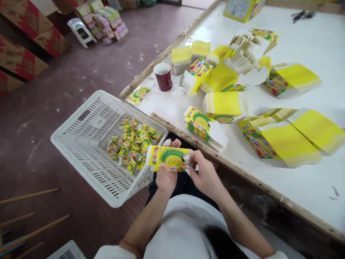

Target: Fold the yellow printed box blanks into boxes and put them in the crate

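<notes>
Jointly, left grip [167, 177], right grip [203, 173] clasp oblong yellow carton [171, 157] near slotted plastic basket [85, 142].

Not one word comes out clear to me, though print is all around. The held yellow carton [171, 158] carries coloured lettering at its left end, too blurred to spell out. Similar lettering runs along the flat carton stack [198, 121] on the table [318, 183] and the box near the mug [162, 80]; I can't read either. The mug itself has faint pale marks. A whitish label on the far yellow box [237, 10] is illegible, and the big brown cartons [33, 19] bear pale characters on red, equally smeared.
</notes>
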Demonstrator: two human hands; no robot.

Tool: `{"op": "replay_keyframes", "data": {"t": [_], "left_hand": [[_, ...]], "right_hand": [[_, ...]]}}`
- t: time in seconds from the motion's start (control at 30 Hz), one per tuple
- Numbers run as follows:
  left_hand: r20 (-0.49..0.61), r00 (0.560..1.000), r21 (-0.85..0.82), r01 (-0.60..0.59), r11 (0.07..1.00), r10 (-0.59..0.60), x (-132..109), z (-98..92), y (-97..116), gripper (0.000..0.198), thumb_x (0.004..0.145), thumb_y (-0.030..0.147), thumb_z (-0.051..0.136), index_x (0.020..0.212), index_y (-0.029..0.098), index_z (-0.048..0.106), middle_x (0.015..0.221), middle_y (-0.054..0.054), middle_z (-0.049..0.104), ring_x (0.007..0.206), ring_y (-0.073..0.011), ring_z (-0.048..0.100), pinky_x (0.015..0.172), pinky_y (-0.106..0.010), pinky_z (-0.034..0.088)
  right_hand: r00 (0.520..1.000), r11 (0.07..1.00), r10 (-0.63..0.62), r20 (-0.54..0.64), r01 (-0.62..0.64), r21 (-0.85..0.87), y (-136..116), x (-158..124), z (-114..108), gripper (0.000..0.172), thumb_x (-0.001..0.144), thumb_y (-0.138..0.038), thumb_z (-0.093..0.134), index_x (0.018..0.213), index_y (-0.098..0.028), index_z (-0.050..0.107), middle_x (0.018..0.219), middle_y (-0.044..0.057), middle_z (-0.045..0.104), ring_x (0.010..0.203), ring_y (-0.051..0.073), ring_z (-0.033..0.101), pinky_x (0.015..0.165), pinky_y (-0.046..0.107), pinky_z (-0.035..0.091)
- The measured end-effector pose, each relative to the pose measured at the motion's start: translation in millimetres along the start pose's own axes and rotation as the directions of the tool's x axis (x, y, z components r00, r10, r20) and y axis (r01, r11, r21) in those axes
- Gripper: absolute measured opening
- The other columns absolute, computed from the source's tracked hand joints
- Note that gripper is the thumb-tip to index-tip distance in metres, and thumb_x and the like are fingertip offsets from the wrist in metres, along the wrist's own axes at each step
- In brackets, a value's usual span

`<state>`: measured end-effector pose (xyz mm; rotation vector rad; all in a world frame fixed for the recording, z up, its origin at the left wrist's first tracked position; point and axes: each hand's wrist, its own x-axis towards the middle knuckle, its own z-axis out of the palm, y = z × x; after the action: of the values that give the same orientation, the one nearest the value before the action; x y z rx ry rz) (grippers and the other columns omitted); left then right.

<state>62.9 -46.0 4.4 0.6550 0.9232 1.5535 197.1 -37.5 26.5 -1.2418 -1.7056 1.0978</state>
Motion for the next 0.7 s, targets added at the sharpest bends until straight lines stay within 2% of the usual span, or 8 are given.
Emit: {"op": "replay_keyframes", "data": {"t": [0.07,0.13,0.2,0.33,0.43,0.53,0.6,0.7], "left_hand": [[-0.064,0.998,-0.081,0.007,0.997,-0.012,6,3.3,4,0.057,0.084,0.071,0.056,0.112,0.022,0.066,0.108,-0.011,0.069,0.111,-0.0318,0.065,0.100,-0.049,0.051],[-0.110,0.994,-0.148,-0.009,0.989,-0.007,9,7.3,9,0.051,0.082,0.068,0.061,0.098,0.020,0.068,0.092,-0.007,0.068,0.094,-0.0268,0.068,0.094,-0.045,0.054],[-0.140,0.990,-0.200,-0.024,0.980,-0.004,11,10.7,12,0.049,0.079,0.067,0.064,0.088,0.019,0.067,0.081,-0.004,0.062,0.080,-0.0211,0.064,0.086,-0.039,0.055],[-0.232,0.970,-0.265,0.005,0.964,-0.069,14,12.0,11,0.051,0.074,0.069,0.070,0.078,0.019,0.061,0.069,0.002,0.048,0.060,-0.0126,0.049,0.063,-0.026,0.050],[-0.263,0.962,-0.174,0.033,0.984,-0.079,12,7.9,7,0.058,0.070,0.076,0.071,0.077,0.020,0.059,0.070,0.003,0.049,0.060,-0.0117,0.048,0.061,-0.024,0.048],[-0.230,0.973,-0.046,0.009,0.999,-0.020,5,1.0,0,0.063,0.063,0.079,0.074,0.084,0.021,0.063,0.082,0.000,0.061,0.076,-0.0150,0.059,0.074,-0.025,0.052],[-0.221,0.975,0.035,-0.004,0.999,0.011,0,-4.5,-5,0.055,0.064,0.070,0.080,0.085,0.021,0.066,0.085,-0.001,0.067,0.082,-0.0167,0.064,0.079,-0.027,0.054],[-0.227,0.974,0.156,0.048,0.987,-0.012,-1,-14.2,-8,0.037,0.073,0.053,0.083,0.083,0.020,0.071,0.081,-0.001,0.072,0.075,-0.0161,0.068,0.077,-0.029,0.056]], "right_hand": [[1.000,0.999,0.000,0.020,-0.001,0.053,1,-3,10,0.018,0.083,-0.009,0.055,0.092,-0.024,0.048,0.077,-0.003,0.057,0.064,0.013,0.055,0.059,0.023,0.047],[1.000,0.993,0.016,-0.008,-0.015,0.113,1,-7,19,0.018,0.082,-0.010,0.056,0.091,-0.024,0.047,0.079,-0.003,0.055,0.066,0.013,0.054,0.061,0.023,0.047],[0.999,0.974,0.051,-0.003,-0.049,0.221,0,-12,27,0.018,0.083,-0.013,0.058,0.092,-0.025,0.047,0.082,-0.002,0.053,0.070,0.013,0.055,0.064,0.023,0.049],[0.987,0.902,0.113,0.112,-0.149,0.405,0,-23,39,0.025,0.083,-0.023,0.067,0.098,-0.025,0.047,0.087,-0.002,0.053,0.075,0.013,0.055,0.066,0.023,0.052],[0.986,0.949,0.125,0.111,-0.152,0.277,6,-22,37,0.031,0.079,-0.023,0.072,0.102,-0.023,0.051,0.084,-0.003,0.056,0.070,0.013,0.053,0.062,0.023,0.048],[0.998,0.987,0.062,-0.005,-0.060,0.148,13,-15,25,0.020,0.085,-0.020,0.066,0.103,-0.022,0.057,0.086,0.000,0.063,0.072,0.014,0.057,0.065,0.026,0.048],[0.996,0.994,0.024,-0.081,-0.015,0.112,16,-10,15,0.013,0.089,-0.018,0.059,0.101,-0.022,0.060,0.087,0.001,0.066,0.074,0.015,0.061,0.068,0.027,0.049],[0.993,0.995,-0.013,-0.117,0.024,0.093,19,-7,2,0.015,0.089,-0.012,0.057,0.096,-0.023,0.064,0.083,0.000,0.069,0.069,0.015,0.062,0.065,0.026,0.050]]}}
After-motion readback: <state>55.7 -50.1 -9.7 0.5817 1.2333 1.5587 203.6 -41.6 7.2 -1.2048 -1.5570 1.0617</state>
